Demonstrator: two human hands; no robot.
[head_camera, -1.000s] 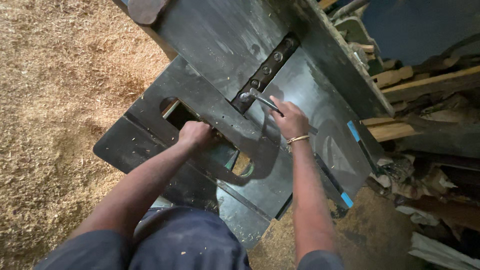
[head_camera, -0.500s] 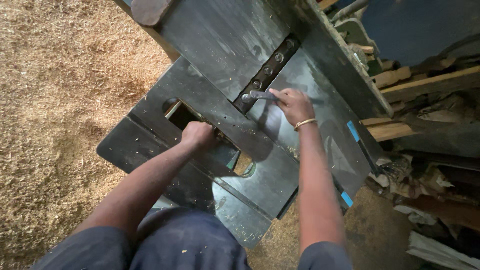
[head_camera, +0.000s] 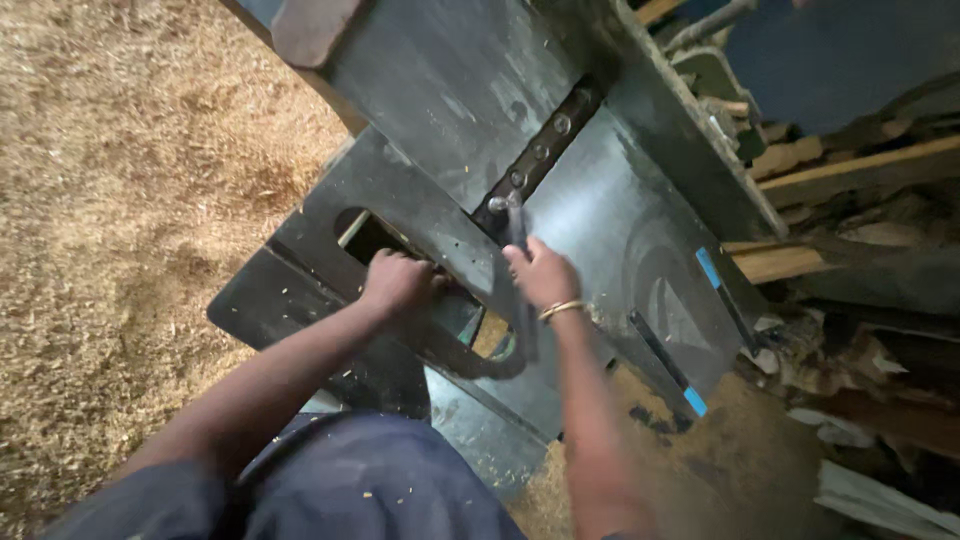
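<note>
Head view: a dark metal machine table (head_camera: 610, 230) fills the middle, tilted across the frame, with sawdust (head_camera: 120, 200) covering the floor to the left and wood scraps (head_camera: 850, 200) piled at the right.

The right hand (head_camera: 540, 275) is closed around the handle of a wrench (head_camera: 515, 225). The wrench runs up and away from the hand, its head sitting on the lowest bolt (head_camera: 497, 204) of a dark slot (head_camera: 540, 150) that holds a row of bolts. So the tool lies just above the knuckles, touching the bolt at its far end and gripped at the near end. A thin bracelet (head_camera: 562, 310) circles that wrist.

The left hand (head_camera: 398, 283) is curled shut on the edge of a cut-out (head_camera: 370, 235) in the lower plate (head_camera: 300, 290), fingers hooked over the rim. It sits left of the right hand, the two near but apart, with a strip of plate between them.

Below both forearms, dark blue cloth (head_camera: 380, 480) of the person's clothing fills the bottom of the frame. Two small blue marks (head_camera: 708, 267) show on the table to the right of the right hand.
</note>
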